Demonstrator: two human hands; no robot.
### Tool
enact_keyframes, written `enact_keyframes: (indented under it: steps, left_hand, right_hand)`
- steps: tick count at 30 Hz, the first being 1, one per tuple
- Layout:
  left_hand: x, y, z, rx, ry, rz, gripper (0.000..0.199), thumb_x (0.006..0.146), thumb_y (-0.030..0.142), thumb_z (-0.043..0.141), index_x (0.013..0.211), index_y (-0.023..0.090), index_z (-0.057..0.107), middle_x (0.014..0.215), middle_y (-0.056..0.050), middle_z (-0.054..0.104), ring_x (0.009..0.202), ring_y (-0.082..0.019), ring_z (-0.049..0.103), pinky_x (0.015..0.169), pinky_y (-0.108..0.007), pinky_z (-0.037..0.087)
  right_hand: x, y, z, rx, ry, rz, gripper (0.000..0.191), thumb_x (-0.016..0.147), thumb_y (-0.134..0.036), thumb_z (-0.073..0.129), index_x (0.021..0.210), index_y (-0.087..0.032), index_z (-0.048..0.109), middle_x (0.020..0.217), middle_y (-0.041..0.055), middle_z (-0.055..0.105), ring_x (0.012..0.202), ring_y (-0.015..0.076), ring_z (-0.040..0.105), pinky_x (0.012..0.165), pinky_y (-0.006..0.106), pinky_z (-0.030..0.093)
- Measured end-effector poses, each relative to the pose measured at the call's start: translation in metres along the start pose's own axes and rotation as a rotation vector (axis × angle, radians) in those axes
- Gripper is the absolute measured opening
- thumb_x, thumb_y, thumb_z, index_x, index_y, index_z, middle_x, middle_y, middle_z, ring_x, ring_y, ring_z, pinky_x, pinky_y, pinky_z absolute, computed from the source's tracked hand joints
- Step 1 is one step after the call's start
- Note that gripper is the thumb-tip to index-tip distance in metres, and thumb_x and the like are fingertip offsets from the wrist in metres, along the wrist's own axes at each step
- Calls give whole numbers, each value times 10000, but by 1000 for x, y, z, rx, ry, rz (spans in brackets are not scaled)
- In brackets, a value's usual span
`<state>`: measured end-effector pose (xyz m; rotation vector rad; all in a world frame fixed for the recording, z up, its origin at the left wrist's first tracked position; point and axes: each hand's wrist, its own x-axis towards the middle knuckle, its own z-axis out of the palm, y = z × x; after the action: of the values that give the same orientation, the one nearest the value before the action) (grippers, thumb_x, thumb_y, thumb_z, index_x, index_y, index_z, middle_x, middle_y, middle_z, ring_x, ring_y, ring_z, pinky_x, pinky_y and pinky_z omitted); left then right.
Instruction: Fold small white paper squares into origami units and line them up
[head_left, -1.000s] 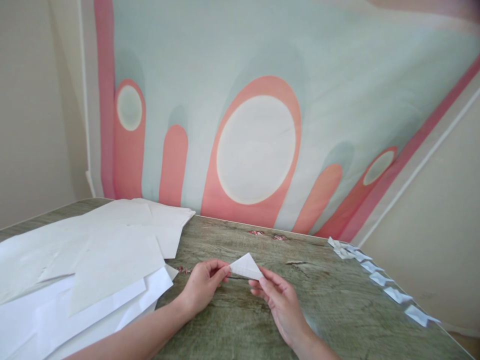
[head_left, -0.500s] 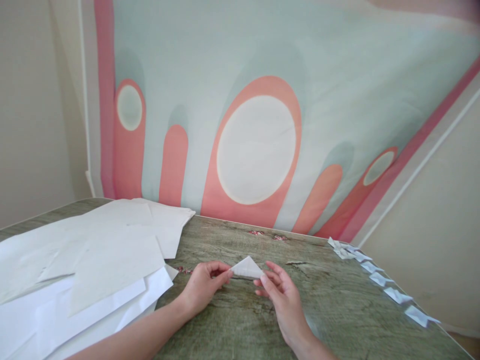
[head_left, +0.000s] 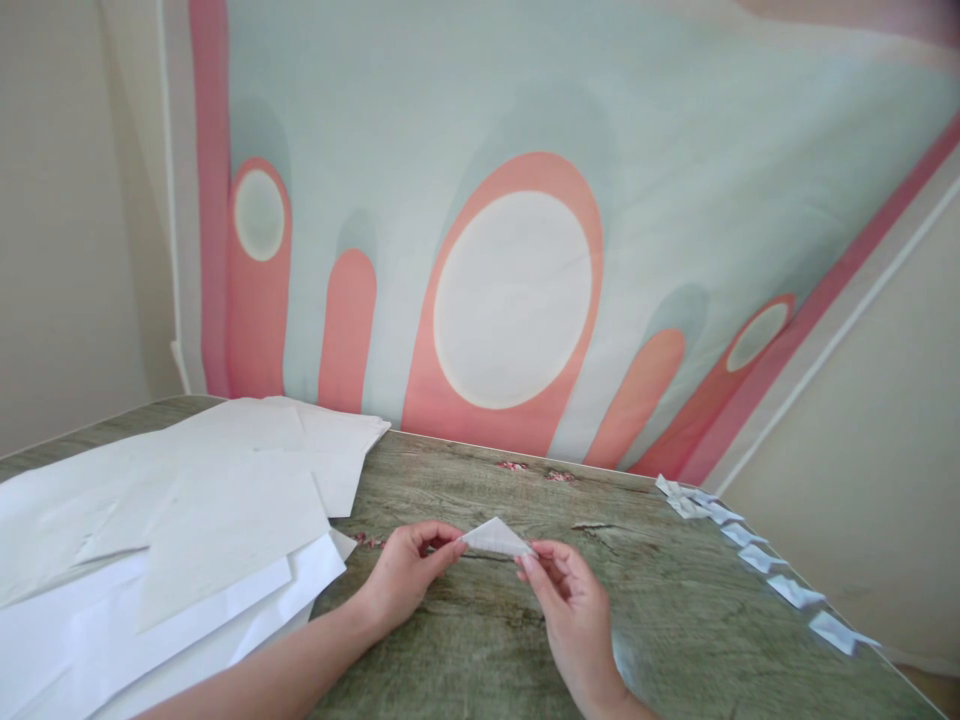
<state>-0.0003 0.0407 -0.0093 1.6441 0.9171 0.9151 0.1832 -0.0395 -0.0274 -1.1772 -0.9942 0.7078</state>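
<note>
Between my two hands is a small white folded paper triangle, its point facing up and away from me, held over the wood-patterned table. My left hand pinches its left corner between thumb and fingers. At the right corner, my right hand is closed in a pinch, thumb below and curled fingers above. The undersides of the paper and the inner fingers are partly hidden.
Loose white paper sheets lie in an overlapping pile on the left. Along the table's right edge runs a row of small folded paper pieces. A wall with a coral and pale green printed covering rises behind the table.
My right hand's fingers have closed from a looser, spread pose onto the triangle's right corner. The triangle's tip has shifted slightly left and down. My left hand has stayed almost still.
</note>
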Motion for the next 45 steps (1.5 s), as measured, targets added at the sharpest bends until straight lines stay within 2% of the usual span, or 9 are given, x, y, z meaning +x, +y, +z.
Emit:
enact_keyframes:
  steps: [5, 10, 17, 20, 23, 28, 45]
  left_hand:
    - [-1, 3, 0, 11, 16, 18, 252, 751, 388, 612, 761, 149, 692, 626, 10, 603, 550, -115, 446, 528, -214, 338]
    - [-2, 3, -1, 22, 34, 31, 237, 748, 377, 613, 759, 155, 698, 655, -2, 625, 576, -127, 474, 542, -216, 357]
    - [1, -3, -1, 21, 89, 19, 250, 746, 388, 611, 779, 154, 691, 650, -1, 623, 558, -127, 469, 534, -217, 361]
    - [1, -4, -1, 24, 109, 14, 249, 745, 390, 613, 766, 154, 689, 631, 4, 612, 551, -125, 462, 531, -216, 359]
    - [1, -5, -1, 22, 110, 18, 239, 744, 383, 617, 759, 155, 686, 632, 4, 612, 564, -128, 468, 538, -215, 359]
    - [0, -4, 0, 10, 93, 30, 228, 747, 373, 616, 755, 155, 682, 614, 13, 593, 546, -119, 446, 531, -213, 350]
    - [-1, -1, 0, 14, 79, 36, 247, 740, 398, 613, 740, 160, 681, 627, 8, 598, 552, -124, 459, 529, -217, 350]
  right_hand:
    - [0, 2, 0, 3, 34, -24, 266, 749, -350, 673, 936, -176, 601, 869, 75, 694, 816, 215, 669, 762, 322, 528]
    - [2, 5, -1, 2, 14, -31, 270, 791, -361, 626, 974, -168, 576, 882, 89, 686, 800, 220, 672, 746, 342, 533]
    - [1, 3, 1, 49, -24, -59, 184, 802, -343, 620, 809, -211, 492, 942, 77, 668, 872, 220, 655, 762, 350, 529]
    - [0, 2, -2, -74, -18, -114, 146, 814, -338, 598, 821, -202, 547, 951, 76, 661, 922, 224, 635, 834, 369, 494]
    - [1, 1, -7, -281, 32, -233, 124, 813, -315, 597, 855, -198, 610, 994, 80, 649, 968, 226, 604, 905, 382, 436]
    - [4, -2, -11, -410, 36, -350, 147, 837, -293, 561, 909, -213, 661, 1037, 78, 642, 993, 217, 588, 904, 365, 433]
    - [3, -2, -10, -365, 45, -312, 166, 831, -315, 570, 909, -194, 653, 991, 82, 651, 961, 225, 589, 890, 376, 436]
